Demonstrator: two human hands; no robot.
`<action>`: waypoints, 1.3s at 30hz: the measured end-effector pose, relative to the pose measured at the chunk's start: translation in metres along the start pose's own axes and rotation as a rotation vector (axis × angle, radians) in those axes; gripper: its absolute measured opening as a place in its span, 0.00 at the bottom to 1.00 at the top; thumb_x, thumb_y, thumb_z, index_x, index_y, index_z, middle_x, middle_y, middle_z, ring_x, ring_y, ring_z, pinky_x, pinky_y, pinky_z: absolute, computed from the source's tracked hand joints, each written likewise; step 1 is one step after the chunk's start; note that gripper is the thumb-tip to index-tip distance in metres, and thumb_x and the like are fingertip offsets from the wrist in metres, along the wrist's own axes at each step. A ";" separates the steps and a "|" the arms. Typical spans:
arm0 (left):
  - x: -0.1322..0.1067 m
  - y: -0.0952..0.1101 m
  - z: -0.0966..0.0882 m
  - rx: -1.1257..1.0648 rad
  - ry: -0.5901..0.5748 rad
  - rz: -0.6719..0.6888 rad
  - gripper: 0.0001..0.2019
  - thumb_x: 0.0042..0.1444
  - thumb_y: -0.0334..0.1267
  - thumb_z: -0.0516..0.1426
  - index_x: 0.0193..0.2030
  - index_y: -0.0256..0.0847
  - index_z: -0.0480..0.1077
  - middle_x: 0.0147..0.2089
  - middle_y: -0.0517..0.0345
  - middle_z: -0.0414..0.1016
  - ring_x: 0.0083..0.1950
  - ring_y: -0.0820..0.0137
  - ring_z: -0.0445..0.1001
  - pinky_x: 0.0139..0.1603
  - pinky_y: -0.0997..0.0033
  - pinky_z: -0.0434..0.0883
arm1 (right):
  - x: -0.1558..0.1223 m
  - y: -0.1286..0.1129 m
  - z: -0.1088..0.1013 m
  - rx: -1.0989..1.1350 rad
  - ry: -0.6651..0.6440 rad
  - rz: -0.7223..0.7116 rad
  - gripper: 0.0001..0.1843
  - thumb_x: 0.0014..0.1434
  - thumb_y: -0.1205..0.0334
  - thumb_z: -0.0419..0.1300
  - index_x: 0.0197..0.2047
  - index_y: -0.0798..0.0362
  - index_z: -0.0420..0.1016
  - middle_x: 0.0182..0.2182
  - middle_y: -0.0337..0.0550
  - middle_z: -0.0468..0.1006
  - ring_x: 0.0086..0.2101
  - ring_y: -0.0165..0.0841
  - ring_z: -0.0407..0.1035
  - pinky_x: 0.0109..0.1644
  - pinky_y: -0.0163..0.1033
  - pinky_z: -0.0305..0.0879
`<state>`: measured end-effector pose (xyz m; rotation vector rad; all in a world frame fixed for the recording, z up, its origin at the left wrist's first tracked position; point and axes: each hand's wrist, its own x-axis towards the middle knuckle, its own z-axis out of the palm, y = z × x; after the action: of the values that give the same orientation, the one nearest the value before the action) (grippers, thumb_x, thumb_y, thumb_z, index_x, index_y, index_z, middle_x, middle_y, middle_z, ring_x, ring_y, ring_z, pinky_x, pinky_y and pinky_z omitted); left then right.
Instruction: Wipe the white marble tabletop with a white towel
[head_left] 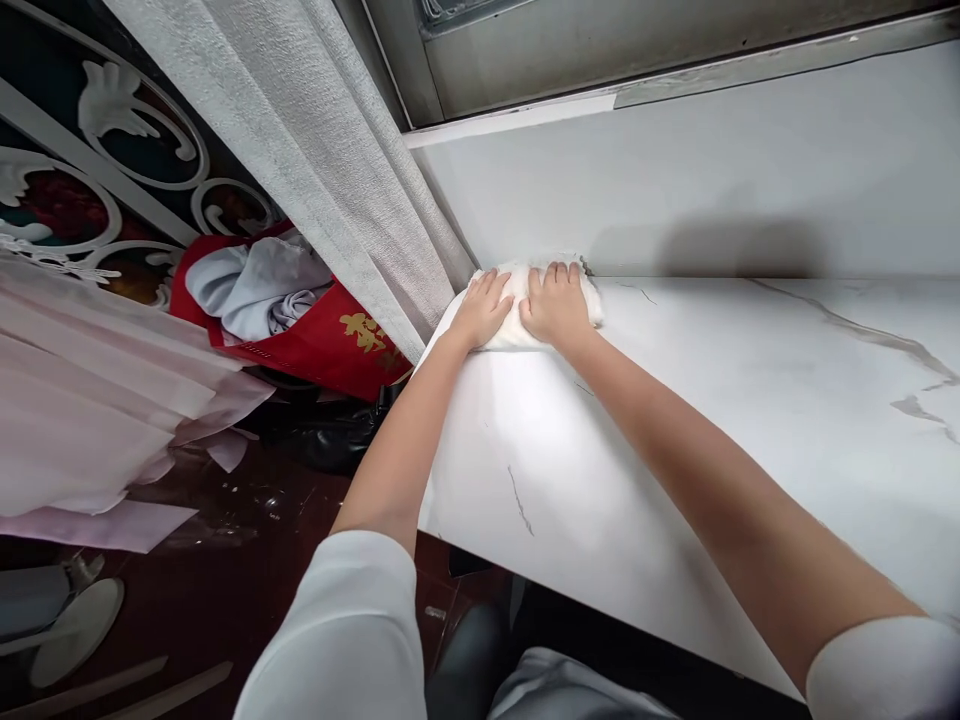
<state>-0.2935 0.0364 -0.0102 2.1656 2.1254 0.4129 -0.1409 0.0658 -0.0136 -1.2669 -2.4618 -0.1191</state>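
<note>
Presses pale cloth [517,331] onto white counter [720,330] with left hand [484,308] and right hand [556,303], laid flat and unclenched, apparently wiping, and likely needs even pressure to slide next.

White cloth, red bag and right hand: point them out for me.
White cloth [516,332]: head view, near part of its upper surface.
Red bag [321,348]: head view, its outer side.
Right hand [558,308]: head view, back of the hand.

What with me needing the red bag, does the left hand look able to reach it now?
Probably not directly: the left hand rests on the white cloth, and the curtain seems to hang between that hand and the red bag.
</note>
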 end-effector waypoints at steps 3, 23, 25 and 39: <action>-0.017 0.006 -0.003 0.005 -0.018 -0.010 0.27 0.68 0.43 0.42 0.71 0.37 0.53 0.76 0.47 0.50 0.77 0.62 0.45 0.76 0.55 0.42 | -0.016 -0.006 -0.005 0.023 -0.001 -0.008 0.31 0.65 0.62 0.44 0.65 0.76 0.59 0.62 0.78 0.62 0.63 0.61 0.55 0.64 0.66 0.44; -0.254 0.051 -0.037 -0.024 -0.066 0.031 0.30 0.68 0.45 0.41 0.71 0.30 0.52 0.76 0.40 0.46 0.77 0.59 0.41 0.76 0.51 0.41 | -0.207 -0.104 -0.090 0.021 -0.173 -0.179 0.37 0.65 0.58 0.48 0.68 0.80 0.53 0.61 0.85 0.61 0.62 0.65 0.57 0.64 0.71 0.42; -0.261 0.048 -0.040 -0.023 -0.069 0.027 0.30 0.67 0.46 0.41 0.72 0.32 0.51 0.77 0.42 0.46 0.78 0.62 0.41 0.76 0.54 0.40 | -0.209 -0.111 -0.092 0.025 -0.178 -0.197 0.37 0.65 0.59 0.48 0.68 0.81 0.53 0.61 0.85 0.61 0.62 0.65 0.58 0.64 0.71 0.42; -0.131 -0.010 -0.034 -0.006 -0.077 -0.034 0.28 0.67 0.43 0.42 0.71 0.34 0.53 0.77 0.46 0.47 0.77 0.66 0.42 0.76 0.57 0.41 | -0.092 -0.092 -0.040 0.079 -0.047 -0.019 0.32 0.63 0.60 0.47 0.63 0.77 0.61 0.60 0.84 0.63 0.61 0.66 0.59 0.62 0.74 0.43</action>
<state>-0.3113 -0.0973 0.0020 2.1029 2.1144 0.3266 -0.1547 -0.0691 -0.0007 -1.2269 -2.4927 0.0031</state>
